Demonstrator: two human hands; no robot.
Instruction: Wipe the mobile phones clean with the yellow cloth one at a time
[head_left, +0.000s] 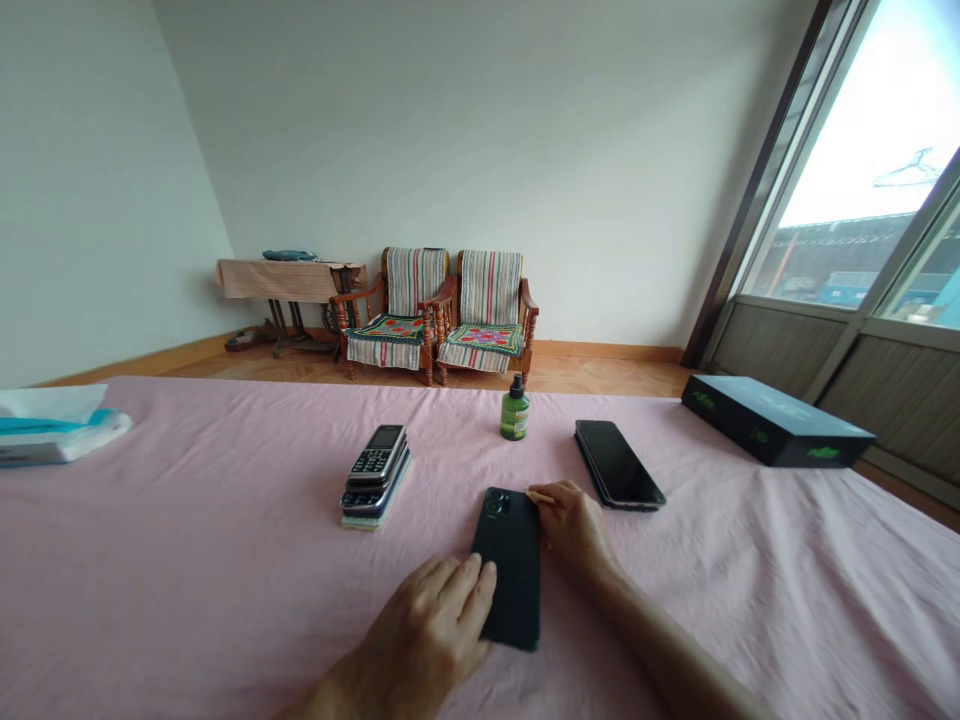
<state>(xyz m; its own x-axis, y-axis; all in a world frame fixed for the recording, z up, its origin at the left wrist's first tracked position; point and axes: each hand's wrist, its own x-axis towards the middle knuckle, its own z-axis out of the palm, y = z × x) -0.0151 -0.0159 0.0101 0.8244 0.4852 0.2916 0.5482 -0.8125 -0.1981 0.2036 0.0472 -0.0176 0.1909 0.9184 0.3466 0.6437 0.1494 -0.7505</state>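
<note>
A dark smartphone (512, 575) lies back side up on the pink cloth, its camera bump at the far left corner. My left hand (435, 625) grips the phone's left edge, fingers over its back and thumb hidden. At the far right corner, my right hand (574, 525) pinches a small cream-coloured piece (536, 496) against the phone's edge; I cannot make out what kind of thing it is. To the left stands a stack of keypad phones (377, 465). On the right are stacked black smartphones (619, 465), with the top screen dark.
A green spray bottle (514, 412) stands beyond the phone. At the right lies a black box (776, 420) with green marks; at the far left is a tissue pack (56, 430). Two wooden chairs (484, 310) and a cloth-covered table (277, 280) stand by the wall.
</note>
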